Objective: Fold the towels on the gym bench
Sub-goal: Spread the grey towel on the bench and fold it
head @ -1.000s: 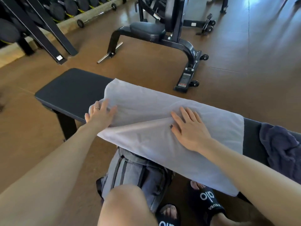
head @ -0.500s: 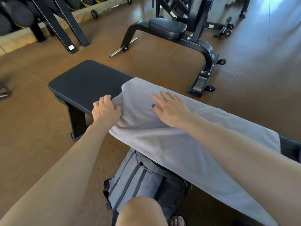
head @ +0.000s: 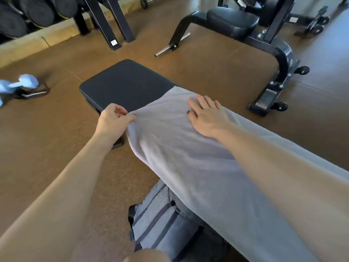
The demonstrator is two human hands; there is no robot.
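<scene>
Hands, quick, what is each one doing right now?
Left hand: closed, pinching the near corner of the light grey towel.
Right hand: open, flat on the towel.

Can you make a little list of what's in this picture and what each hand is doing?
place: gym floor
bench: black, far end bare
towel: light grey, laid along the bench, near edge hanging off
left hand: pinches the towel's end corner
right hand: flat on the towel, fingers straight
bag: grey, on the floor under the towel
dumbbell: light blue, on the floor at left
</scene>
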